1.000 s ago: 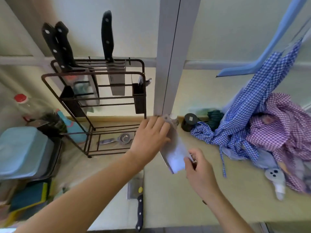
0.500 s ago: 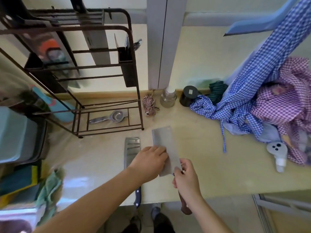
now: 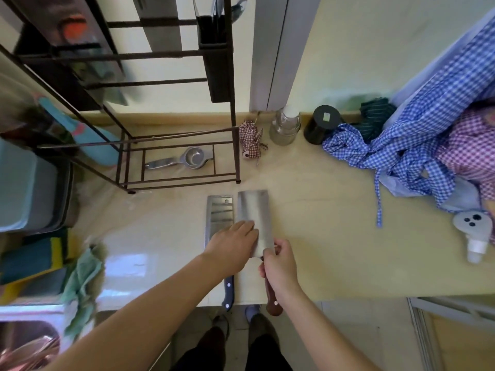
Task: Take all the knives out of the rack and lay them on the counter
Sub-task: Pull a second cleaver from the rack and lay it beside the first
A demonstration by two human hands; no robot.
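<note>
A brown-handled cleaver (image 3: 253, 210) lies flat on the beige counter (image 3: 321, 223), blade pointing away from me. My right hand (image 3: 280, 266) grips its handle where it meets the blade. My left hand (image 3: 231, 246) rests with fingers flat on the blade. Just to its left lies a second cleaver (image 3: 219, 214) with a dark riveted handle that overhangs the counter edge. The dark wire knife rack (image 3: 182, 84) stands at the back left; blades of knives (image 3: 160, 25) still hang in it, their handles out of frame.
A metal strainer (image 3: 184, 159) lies on the rack's base. A small checked pouch (image 3: 250, 143), glass jar (image 3: 285, 127) and black jar (image 3: 321, 124) stand by the wall. Checked clothes (image 3: 428, 129) pile at the right. A grey tub (image 3: 29, 188) and a green cloth (image 3: 83, 274) sit left.
The brown-handled cleaver came down from in front of the rack and now lies on the counter beside the first cleaver. My view tilted down toward the counter edge.
</note>
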